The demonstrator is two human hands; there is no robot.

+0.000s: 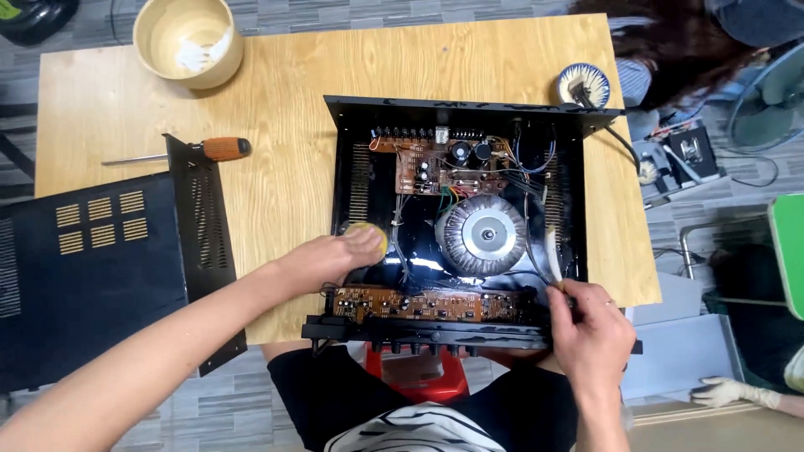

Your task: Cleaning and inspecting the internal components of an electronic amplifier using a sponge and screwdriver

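Left hand (pixel 335 255) is pressing a yellow sponge (pixel 368 235) onto the open amplifier chassis (pixel 356 180) floor, wiping it, while right hand (pixel 590 331) is pinching a white brush (pixel 553 251), calling for careful strokes around the wiring.

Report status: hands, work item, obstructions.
Left hand presses yellow pad inside open amplifier chassis. Right hand grips white brush. Wires crowd the interior.

- My left hand (pixel 331 258) presses a yellow pad (pixel 368 236) onto the floor of the open amplifier (pixel 456 222), beside the round transformer (pixel 480 235).
- My right hand (pixel 591 328) pinches a pale brush (pixel 553 251) at the case's right front corner.
- On the bench (pixel 276 109): a screwdriver (pixel 201 151), a bowl (pixel 188 39), the black cover (pixel 100 268).
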